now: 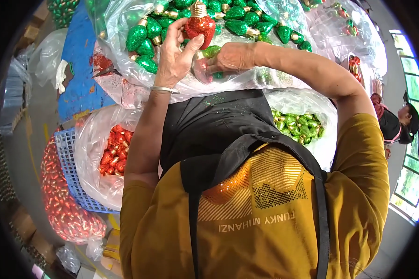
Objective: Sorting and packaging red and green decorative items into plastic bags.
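Note:
My left hand is raised over the table, its fingers and thumb closed around a red glittered bulb ornament whose gold screw cap points away from me. Just right of it, my right hand is bent low with its fingers curled. Whatever those fingers hold is hidden. By their tips is a pale pinkish, see-through bulb shape, and a light green bulb sits beside the knuckles. Beyond both hands, many green glittered bulb ornaments with gold caps lie on clear plastic sheeting.
Close to my left is a plastic-lined blue crate with red ornaments. Next to it stands a full bag of red ornaments. Green ornaments fill a lined container at my right. Another person is at far right.

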{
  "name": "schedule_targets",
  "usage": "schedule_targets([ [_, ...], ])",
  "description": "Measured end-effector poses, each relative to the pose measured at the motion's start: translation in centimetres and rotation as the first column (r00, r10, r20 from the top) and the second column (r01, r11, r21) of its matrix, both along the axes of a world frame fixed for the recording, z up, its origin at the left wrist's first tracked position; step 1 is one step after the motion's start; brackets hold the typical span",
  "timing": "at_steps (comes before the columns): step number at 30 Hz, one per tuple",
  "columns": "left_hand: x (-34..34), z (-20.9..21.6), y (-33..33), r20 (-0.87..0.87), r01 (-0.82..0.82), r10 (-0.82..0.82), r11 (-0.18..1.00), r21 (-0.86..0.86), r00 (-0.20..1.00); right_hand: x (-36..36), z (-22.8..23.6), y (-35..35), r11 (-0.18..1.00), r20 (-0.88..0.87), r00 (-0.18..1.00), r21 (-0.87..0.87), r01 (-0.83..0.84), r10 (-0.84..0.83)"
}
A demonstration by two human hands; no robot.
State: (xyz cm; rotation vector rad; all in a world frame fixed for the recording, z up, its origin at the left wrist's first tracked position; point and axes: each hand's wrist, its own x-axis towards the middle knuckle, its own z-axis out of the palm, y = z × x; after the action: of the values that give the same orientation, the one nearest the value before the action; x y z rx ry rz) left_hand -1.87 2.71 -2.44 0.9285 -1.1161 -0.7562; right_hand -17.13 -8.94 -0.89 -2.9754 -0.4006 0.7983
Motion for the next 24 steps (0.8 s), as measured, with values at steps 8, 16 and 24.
schedule_targets([
  [8,0.1,0.2,0.1,0.061,0.007,-0.009,0.999,0.034,0.998,-0.4,1.6,0.0,0.870,0.047,0.916,0.334,0.362,-0.399],
  [16,-0.4,0.4,-0.3,0.215,-0.035,0.033,0.999,0.007,0.976,-0.7,0.8,-0.5,0.207,-0.367,0.365,0.405,0.891,-0.856],
  [24,-0.4,0.9,-0.3,0.347,-0.089,0.070,0.995,0.040,0.935,-0.6,-0.2,-2.0,0.812,-0.109,0.805,-0.086,0.577,-0.584],
])
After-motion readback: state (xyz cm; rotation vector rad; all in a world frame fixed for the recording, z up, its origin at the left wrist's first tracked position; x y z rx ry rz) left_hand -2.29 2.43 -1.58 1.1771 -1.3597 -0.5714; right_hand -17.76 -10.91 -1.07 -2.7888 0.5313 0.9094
